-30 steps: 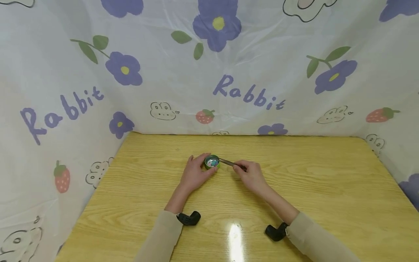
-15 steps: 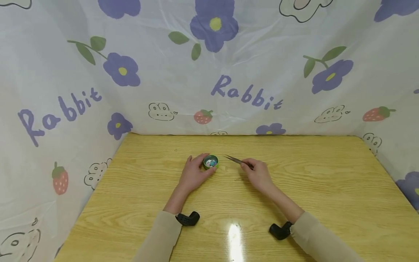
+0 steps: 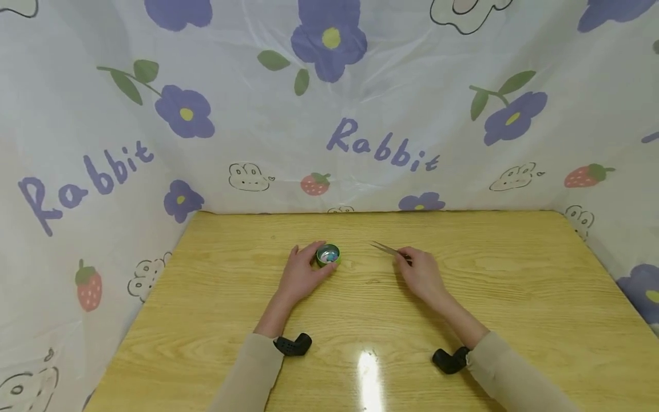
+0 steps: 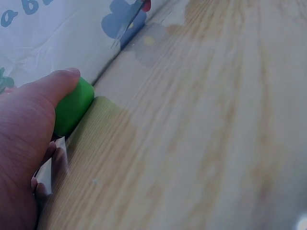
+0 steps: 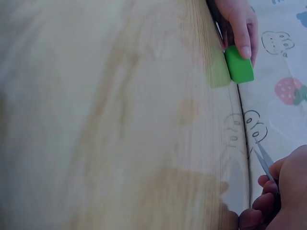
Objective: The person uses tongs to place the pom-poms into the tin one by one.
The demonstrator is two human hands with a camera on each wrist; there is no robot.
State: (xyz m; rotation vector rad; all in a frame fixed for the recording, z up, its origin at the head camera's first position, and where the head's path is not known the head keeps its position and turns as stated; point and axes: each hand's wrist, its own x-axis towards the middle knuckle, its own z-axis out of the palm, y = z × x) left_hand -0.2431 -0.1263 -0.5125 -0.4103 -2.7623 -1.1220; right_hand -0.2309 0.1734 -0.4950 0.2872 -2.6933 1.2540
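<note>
My left hand grips a small round green tin, thumb on the near side and fingers on the far side. The tin stands uncovered on the table; its inside looks silvery, with a small blue piece in it, too small to identify. To the right, my right hand pinches a pair of metal tweezers. Their slender tips point left toward the tin, apart from it and slightly spread. Nothing shows between the tips in the right wrist view, where the tweezers appear beside curled fingers.
The wooden table reaches back to a white curtain printed with purple flowers, strawberries and rabbits. Each wrist wears a black device, one on the left and one on the right.
My right hand has drawn the tweezers out of the tin and away to the right, and their tips have spread apart. My left hand keeps holding the tin in place.
</note>
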